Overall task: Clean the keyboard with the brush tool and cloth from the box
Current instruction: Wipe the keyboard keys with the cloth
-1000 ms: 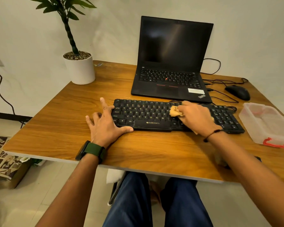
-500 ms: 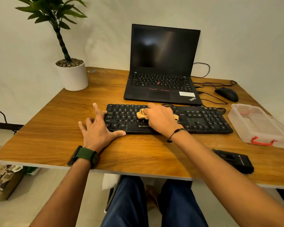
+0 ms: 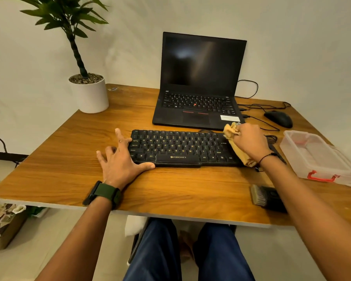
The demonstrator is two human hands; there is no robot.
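While our right hand bunches the yellow cloth over the right end of the Zebronics keyboard, our left hand, fingers splayed, steadies its left edge. We judge wiping is underway; next, sweep the remaining keys. The brush tool lies near right.

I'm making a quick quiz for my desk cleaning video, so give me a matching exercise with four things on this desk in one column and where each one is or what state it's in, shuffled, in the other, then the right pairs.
Things:
1. cloth
2. brush tool
3. box
4. keyboard

Places or states:
A. lies unheld near the desk's front edge, by the right forearm
B. steadied at its left end by the left hand
C. gripped in the right hand
D. clear plastic, red latch, at the desk's right side

Pairs: 1-C, 2-A, 3-D, 4-B
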